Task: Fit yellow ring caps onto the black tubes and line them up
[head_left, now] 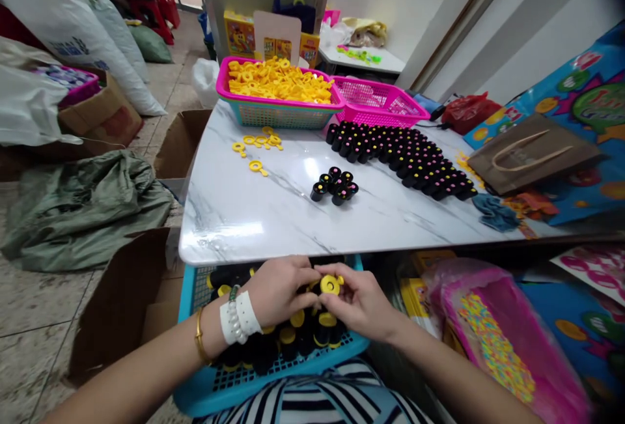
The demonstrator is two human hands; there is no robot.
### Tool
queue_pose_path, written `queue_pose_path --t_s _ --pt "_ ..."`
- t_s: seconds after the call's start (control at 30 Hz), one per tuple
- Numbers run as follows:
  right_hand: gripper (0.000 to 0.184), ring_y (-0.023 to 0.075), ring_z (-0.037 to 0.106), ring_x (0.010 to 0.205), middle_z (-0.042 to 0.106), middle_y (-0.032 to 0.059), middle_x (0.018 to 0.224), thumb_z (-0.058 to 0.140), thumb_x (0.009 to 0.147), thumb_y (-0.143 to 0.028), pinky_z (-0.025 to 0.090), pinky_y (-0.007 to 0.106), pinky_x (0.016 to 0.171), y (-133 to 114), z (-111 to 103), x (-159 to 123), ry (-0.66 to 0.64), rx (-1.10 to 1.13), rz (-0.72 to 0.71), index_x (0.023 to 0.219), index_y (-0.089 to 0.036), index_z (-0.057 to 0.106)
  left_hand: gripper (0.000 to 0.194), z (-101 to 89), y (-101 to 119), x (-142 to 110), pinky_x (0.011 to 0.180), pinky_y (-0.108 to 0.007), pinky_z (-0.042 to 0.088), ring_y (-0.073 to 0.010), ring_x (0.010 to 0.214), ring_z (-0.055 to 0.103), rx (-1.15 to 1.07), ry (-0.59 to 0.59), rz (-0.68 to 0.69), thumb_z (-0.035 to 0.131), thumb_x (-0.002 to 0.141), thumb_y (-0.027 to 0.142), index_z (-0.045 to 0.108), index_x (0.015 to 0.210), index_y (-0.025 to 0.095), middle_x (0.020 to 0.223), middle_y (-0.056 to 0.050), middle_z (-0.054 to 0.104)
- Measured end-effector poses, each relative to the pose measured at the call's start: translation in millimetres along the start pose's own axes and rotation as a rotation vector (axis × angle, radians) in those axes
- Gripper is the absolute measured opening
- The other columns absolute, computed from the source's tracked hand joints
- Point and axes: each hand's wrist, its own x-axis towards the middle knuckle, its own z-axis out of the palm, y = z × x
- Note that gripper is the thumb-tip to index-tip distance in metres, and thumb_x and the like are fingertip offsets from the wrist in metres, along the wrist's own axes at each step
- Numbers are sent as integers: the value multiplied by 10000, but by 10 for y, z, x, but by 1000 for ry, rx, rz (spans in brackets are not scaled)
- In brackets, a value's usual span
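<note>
The left hand and right hand hold a yellow ring over a blue crate.

Bright, even indoor light from overhead, white glare across the marble table, deep shadow under its near edge, dark upper right corner, wide-angle bending at frame edges, slight softness on the yellow ring

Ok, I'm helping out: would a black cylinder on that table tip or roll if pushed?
Probably rolls once tipped: the black cylinder is round, and this one seems to lie sideways. The glossy marble table likely gives little grip, so sliding seems likely.
</note>
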Motion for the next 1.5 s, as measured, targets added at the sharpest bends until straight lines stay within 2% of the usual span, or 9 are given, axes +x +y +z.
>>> queue_pose_path --t_s 0.23,0.37,0.53,0.63,0.93,1.07,1.23,1.4,1.5 --pt "521 133 591 618 564 9 720 478 948 -458 451 216 468 -209 -190 186 -122 662 41 1390 -183 491 242 -71 6 134 821 -316 507 -176 919 610 -139 410 52 640 855 256 640 1080 168 1015 -74 660" --pt "417 102 560 515 581 -10 625 548 919 -416 428 192 425 -267 -368 612 -51 541 50 1251 -173 616 191 -229 -187 351 825 -362 475 -193 874 602 33 538 81 657 835 250 665 1012 178 955 -51 701" --pt "380 51 394 325 543 -77 490 661 835 -413 288 152 322 -134 -440 1023 -190 427 222 1114 -169 575 178 -152 -359 481 814 -369 451 -194 825 573 139 462 -20 642 817 261 706 978 216 898 -40 678" --pt "312 55 414 332 475 -114 512 640 851 -409 310 154 318 -103 -398 1059 -168 328 154 1039 -192 518 186 -86 -344 469 811 -367 454 -212 853 545 181 474 -91 624 798 258 706 951 192 910 -64 632" --pt "368 71 484 509 443 -79 692 651 838 -394 415 192 462 -76 -320 899 -106 166 -19 1133 -224 512 220 -110 -342 448 762 -386 459 -226 793 515 283 380 -127 605 840 349 650 890 139 820 -71 572" --pt "314 77 446 564 473 -69 695 690 782 -256 364 197 510 -110 -250 499 -35 -29 -96 1040 -212 516 255 -67 -197 248 785 -403 465 -240 844 527 216 308 -55 675 798 357 650 954 157 886 -80 596" --pt "225 81 395 531 430 -83 619 641 747 -152 296 210 491 -59 -211 -44 -61 -198 -50 942 -209 544 582 -165 -80 86 817 -387 485 -230 901 576 5 244 40 738 719 533 610 1165 181 977 -76 653" --pt "247 92 431 542 448 -69 618 625 747 -150 333 212 520 47 -234 -132 -35 -200 12 992 -183 604 486 -443 -371 504 755 -331 486 -177 773 602 -13 425 -246 719 754 468 623 1122 166 900 -49 672" --pt "295 103 455 579 461 -52 663 607 772 -165 363 220 560 46 -231 -77 8 -216 -19 1067 -175 599 542 -469 -562 863 728 -316 479 -174 744 597 46 464 -381 763 690 469 602 1099 151 886 -40 660"
